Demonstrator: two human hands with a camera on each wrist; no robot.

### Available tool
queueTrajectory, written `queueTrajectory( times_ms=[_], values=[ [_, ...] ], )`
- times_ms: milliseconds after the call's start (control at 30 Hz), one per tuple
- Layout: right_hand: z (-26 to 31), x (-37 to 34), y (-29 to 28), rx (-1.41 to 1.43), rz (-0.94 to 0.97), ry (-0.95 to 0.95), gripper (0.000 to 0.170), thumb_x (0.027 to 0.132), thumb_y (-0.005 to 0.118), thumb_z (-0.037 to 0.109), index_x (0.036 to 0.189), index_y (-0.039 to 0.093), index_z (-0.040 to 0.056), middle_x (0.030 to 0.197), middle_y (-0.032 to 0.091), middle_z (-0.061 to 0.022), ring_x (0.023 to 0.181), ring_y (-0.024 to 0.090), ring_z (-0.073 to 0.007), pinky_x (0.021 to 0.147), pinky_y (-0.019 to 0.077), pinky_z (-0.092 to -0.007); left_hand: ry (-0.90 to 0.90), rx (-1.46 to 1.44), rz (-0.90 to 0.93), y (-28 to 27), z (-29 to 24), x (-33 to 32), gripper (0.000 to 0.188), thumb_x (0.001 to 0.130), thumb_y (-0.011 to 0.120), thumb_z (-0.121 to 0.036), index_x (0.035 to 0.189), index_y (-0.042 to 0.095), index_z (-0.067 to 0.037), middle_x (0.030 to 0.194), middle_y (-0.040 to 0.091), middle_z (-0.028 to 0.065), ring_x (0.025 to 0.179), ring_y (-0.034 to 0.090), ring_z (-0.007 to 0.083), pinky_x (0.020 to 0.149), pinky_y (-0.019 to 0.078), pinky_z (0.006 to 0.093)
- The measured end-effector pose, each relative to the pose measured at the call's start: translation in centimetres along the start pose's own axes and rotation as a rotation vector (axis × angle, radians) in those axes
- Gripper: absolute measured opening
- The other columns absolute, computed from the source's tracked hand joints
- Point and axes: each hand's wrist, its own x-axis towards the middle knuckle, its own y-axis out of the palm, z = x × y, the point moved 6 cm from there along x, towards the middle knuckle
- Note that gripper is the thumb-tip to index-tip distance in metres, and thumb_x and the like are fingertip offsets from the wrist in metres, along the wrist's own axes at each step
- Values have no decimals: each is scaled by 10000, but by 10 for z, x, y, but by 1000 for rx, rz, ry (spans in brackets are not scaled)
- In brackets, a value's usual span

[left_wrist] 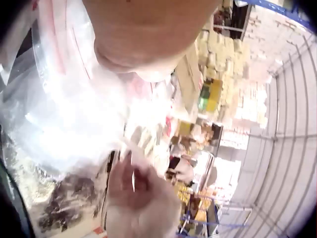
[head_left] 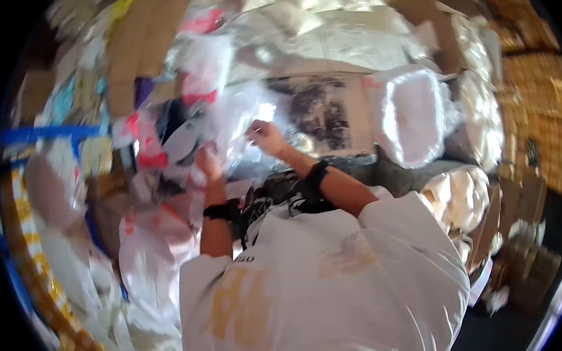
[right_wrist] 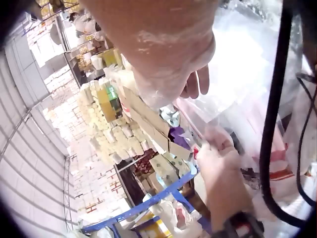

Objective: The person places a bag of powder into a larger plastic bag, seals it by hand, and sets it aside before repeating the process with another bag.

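Observation:
A clear plastic bag (head_left: 233, 117) (left_wrist: 59, 119) (right_wrist: 237, 64) spreads between the two hands, bright with glare. Its near left edge is pinched by the left hand (head_left: 209, 163) (right_wrist: 223, 166), whose fingers are bent. The right hand (head_left: 266, 138) (left_wrist: 141, 196) is raised at the bag's right side, fingers curled, with a strip of the film at its fingertips in the left wrist view. In the right wrist view that hand's thumb is hidden. Under the bag lies a brown cardboard sheet (head_left: 357, 117) with dark patches.
An oval bundle in clear wrap (head_left: 416, 117) lies right of the cardboard. Pink-and-white bags (head_left: 157, 245) are at the left, beside a blue bar (head_left: 56, 134). Filled clear bags (head_left: 337, 39) lie behind; yellowish stacks (head_left: 537, 92) stand far right.

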Motion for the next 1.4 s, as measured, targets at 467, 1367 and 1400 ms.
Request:
queueTrajectory(
  times_ms=[467, 1367, 1400],
  values=[
    [11, 0, -11, -222, -143, -68, 163, 889, 647, 172, 881, 668, 10, 799, 695, -115, 733, 691, -198, 659, 553, -328, -429, -937, 403, -63, -170, 65, 229, 877, 667, -9, 1102, 677, 37, 963, 730, 137, 845, 706, 172, 758, 555, 290],
    [39, -44, 1, 1, -31, 60, 244, 932, 619, 208, 947, 657, -33, 844, 704, -101, 769, 672, -151, 723, 548, -293, -855, -1344, 625, -86, -163, 31, 225, 939, 614, -62, 1122, 663, 58, 962, 688, 50, 815, 601, 90, 736, 458, 217],
    [41, -46, 1, 28, -33, 63, 247, 932, 619, 210, 949, 657, -33, 849, 702, -101, 771, 671, -152, 727, 549, -293, -854, -1354, 627, -87, -163, 31, 226, 940, 613, -65, 1123, 662, 58, 970, 689, 51, 826, 607, 93, 745, 462, 219]
  ],
)
